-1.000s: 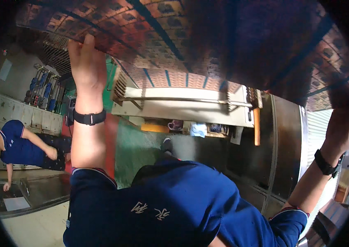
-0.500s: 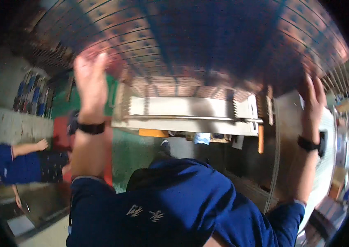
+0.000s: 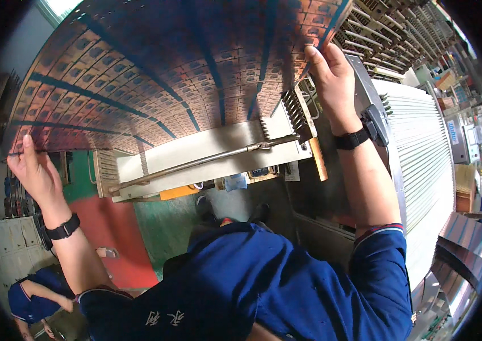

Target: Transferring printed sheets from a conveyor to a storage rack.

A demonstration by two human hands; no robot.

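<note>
A large, thin circuit board panel (image 3: 155, 74), copper-coloured with dark blue-green stripes and a repeated small pattern, is held up tilted before me. My left hand (image 3: 37, 176) is closed on its lower left corner, the thumb lying on the near face. At the right edge my right hand (image 3: 334, 85) pinches the panel between thumb and fingers. Below the panel stands a white rack (image 3: 195, 156) with spring-like coils and a metal rod (image 3: 207, 162) across it. The panel's lower edge is by the rack; whether they touch I cannot tell.
To the right is a white ribbed surface (image 3: 417, 170), with slotted racks (image 3: 388, 40) beyond it. More copper-coloured panels (image 3: 465, 244) lie at the far right. Another person (image 3: 42, 295) is at the lower left, near the red floor area (image 3: 116, 238).
The panel has swung to a slant, its left side lower and right side higher. My left hand has moved left and down, my right hand left and up. The view has turned too.
</note>
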